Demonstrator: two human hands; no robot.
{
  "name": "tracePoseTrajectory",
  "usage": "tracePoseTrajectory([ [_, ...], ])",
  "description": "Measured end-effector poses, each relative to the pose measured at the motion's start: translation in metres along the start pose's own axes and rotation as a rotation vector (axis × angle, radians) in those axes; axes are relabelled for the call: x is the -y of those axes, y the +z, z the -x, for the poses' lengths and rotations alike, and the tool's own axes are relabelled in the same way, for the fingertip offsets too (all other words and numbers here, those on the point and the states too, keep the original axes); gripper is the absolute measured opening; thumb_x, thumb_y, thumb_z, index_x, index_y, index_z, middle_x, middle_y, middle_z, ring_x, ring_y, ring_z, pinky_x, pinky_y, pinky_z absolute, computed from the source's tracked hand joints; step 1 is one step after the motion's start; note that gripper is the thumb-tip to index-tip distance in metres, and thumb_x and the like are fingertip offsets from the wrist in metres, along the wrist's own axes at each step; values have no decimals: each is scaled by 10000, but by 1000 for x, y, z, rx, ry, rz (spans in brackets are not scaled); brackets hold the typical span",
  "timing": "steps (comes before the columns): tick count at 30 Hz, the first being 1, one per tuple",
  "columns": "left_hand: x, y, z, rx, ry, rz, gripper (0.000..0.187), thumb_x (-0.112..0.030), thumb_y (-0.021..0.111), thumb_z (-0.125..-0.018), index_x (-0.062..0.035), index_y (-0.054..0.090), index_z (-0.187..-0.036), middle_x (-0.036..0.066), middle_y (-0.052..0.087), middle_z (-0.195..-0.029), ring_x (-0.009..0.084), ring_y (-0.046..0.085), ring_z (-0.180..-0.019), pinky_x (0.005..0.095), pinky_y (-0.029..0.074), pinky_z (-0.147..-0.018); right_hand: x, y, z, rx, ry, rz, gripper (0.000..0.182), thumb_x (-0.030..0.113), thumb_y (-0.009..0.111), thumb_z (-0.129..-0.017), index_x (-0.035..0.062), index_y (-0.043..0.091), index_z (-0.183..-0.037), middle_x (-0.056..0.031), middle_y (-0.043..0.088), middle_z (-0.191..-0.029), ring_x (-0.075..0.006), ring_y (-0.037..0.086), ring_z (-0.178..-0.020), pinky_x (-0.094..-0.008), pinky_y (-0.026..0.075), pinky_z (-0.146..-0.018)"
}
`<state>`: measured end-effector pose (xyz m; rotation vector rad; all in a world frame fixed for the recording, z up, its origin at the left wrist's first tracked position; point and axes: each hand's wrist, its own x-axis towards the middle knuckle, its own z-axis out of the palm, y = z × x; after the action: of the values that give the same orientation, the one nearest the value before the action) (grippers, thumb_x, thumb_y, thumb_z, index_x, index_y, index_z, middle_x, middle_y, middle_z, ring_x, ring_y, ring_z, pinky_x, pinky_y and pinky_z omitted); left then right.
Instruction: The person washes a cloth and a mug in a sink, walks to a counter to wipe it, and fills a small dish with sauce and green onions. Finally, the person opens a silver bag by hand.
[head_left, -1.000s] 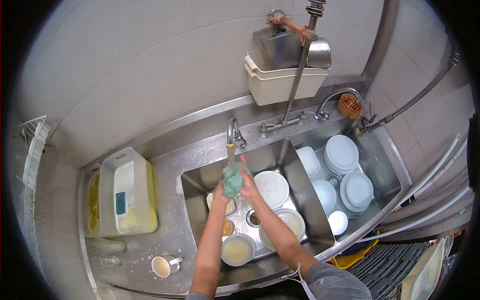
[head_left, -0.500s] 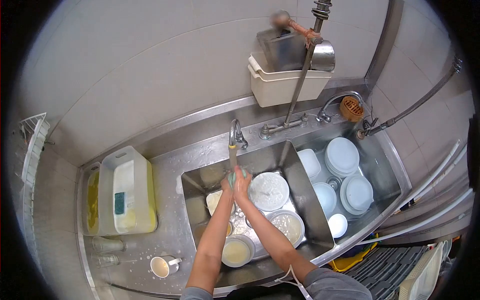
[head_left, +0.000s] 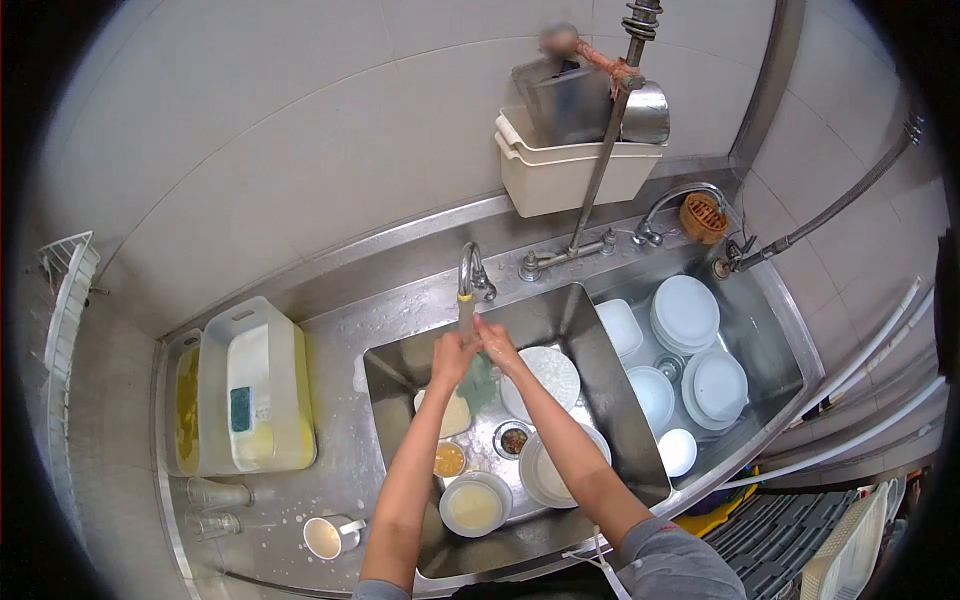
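Note:
Under the running tap (head_left: 468,278), both my hands are close together over the left sink basin (head_left: 625,440). A wet green cloth (head_left: 480,385) hangs below them, spread out and slightly blurred. My left hand (head_left: 455,357) is closed at the cloth's upper left. Beside it, my right hand (head_left: 496,342) has its fingers closed at the cloth's upper right, close to the water. Beneath lie a white plate (head_left: 548,378), a pale rectangular dish (head_left: 455,415), a small bowl of yellow liquid (head_left: 449,459), and stacked round bowls (head_left: 474,505). My right forearm partly covers another bowl (head_left: 545,480).
The right basin holds several white plates (head_left: 685,308) and bowls in water. On the left drainboard stand a soapy tub (head_left: 305,390) with a green sponge (head_left: 239,408), glasses (head_left: 215,492) and a mug (head_left: 323,538). A cream bin (head_left: 580,180) sits behind.
The bunched cloth has opened out and hangs below my hands. Both hands have moved slightly up and apart. The drain strainer and the bowl of yellow liquid are more visible.

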<state>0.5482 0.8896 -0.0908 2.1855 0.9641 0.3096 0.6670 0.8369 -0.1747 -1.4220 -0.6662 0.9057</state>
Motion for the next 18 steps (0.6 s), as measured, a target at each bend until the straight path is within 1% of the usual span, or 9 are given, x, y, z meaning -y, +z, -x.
tracePoseTrajectory([
  [2,3,-7,5,-113,4,258,280,-286,627,-804,-8,622,-836,120,639,-761,280,602,-719,350,464,-669,-29,-15,-15,78,64,181,504,522,495,-857,37,618,-793,-71,633,-793,-111,559,-648,-266,453,-574],
  [4,17,-5,12,-266,-42,722,283,-289,610,-827,-25,609,-727,56,618,-703,231,586,-673,342,465,-632,-22,-10,-4,-106,136,-165,478,500,511,-856,43,616,-763,-67,627,-729,-118,561,-604,-280,457,-541],
  [7,65,26,-4,-232,-647,1444,360,-328,606,-839,-103,525,-570,-22,530,-606,159,539,-618,308,453,-603,-7,28,13,-412,145,-515,464,454,559,-841,9,614,-721,-65,605,-629,-171,579,-594,-326,459,-560],
  [8,85,48,-13,-257,-832,1523,360,-368,599,-840,-141,485,-586,-11,501,-606,151,521,-601,300,443,-561,-38,54,4,-390,-23,-371,447,429,563,-841,6,600,-702,-79,592,-606,-173,567,-569,-331,454,-553],
  [9,85,52,-13,-238,-818,1478,347,-379,592,-842,-122,500,-628,2,515,-643,155,530,-620,300,450,-572,-70,75,-6,-365,-190,-227,432,403,566,-842,3,587,-682,-92,579,-583,-174,554,-545,-336,448,-546],
  [12,76,72,-16,-180,-774,1345,360,-412,570,-848,-65,545,-754,42,559,-751,166,555,-677,299,470,-604,-2,100,44,-399,-185,193,427,363,565,-841,-5,555,-626,-116,550,-544,-172,505,-501,-354,411,-517],
  [15,75,80,-8,-133,-746,1199,440,-445,549,-854,-8,590,-881,82,603,-859,178,581,-733,299,491,-635,-2,76,16,-545,-18,35,440,343,554,-847,-16,540,-592,-130,526,-512,-165,465,-492,-367,373,-503],
  [16,91,89,-11,-110,-650,1108,541,-446,533,-862,65,554,-1039,129,606,-947,199,598,-818,326,497,-663,-6,73,16,-565,-26,17,438,335,547,-849,-16,539,-587,-132,525,-509,-162,460,-493,-370,368,-500],
  [18,96,91,-18,-79,-545,1250,519,-432,513,-877,55,548,-1054,128,601,-978,199,594,-851,332,495,-687,-2,66,11,-611,-59,-18,435,320,534,-853,-16,536,-577,-135,524,-503,-156,449,-494,-376,358,-494],
])
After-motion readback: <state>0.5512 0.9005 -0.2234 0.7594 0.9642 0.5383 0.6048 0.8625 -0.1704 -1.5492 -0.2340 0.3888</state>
